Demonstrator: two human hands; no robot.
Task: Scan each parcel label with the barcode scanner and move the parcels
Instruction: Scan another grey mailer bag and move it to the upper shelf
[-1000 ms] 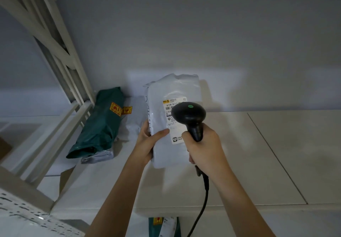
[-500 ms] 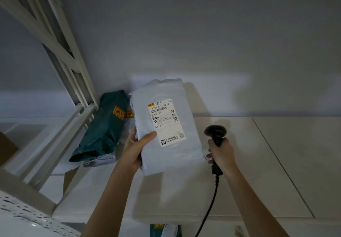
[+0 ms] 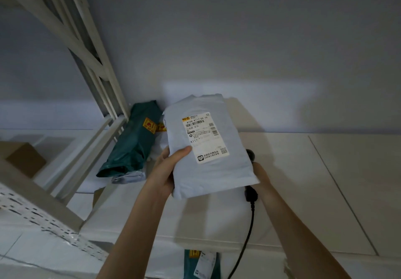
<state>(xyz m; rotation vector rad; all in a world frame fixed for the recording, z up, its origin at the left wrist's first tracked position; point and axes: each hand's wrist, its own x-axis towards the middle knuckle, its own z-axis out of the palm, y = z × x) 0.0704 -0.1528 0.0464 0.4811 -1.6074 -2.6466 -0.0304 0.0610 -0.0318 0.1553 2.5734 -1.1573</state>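
Down at the bottom, nearest to us, part of another green parcel (image 3: 200,264) with a white label pokes out from under the front edge of the table (image 3: 303,192). A black cord (image 3: 246,237) runs up from there to the barcode scanner (image 3: 251,194).

Above that is the white parcel (image 3: 208,146). It is the main thing here, so I tell the other places from it. The left hand (image 3: 167,168) grasps the white parcel at its left edge, with the thumb lying on the front. The parcel is lifted up over the table and leans a little. Its label (image 3: 205,137) faces us, with black bars and the letters K117.

The right hand (image 3: 259,173) is just behind the white parcel's right edge. It holds the scanner, but the parcel hides the fingers. Only the dark top and bottom of the scanner peek out.

To the left of the white parcel, a bit farther back, a green parcel (image 3: 134,139) lies on the table on top of more pale bags (image 3: 128,176). It has yellow stickers. Left of that stands a white metal rack (image 3: 91,79), with a brown box (image 3: 26,159) past it.

Behind the white parcel is a plain wall (image 3: 238,39).
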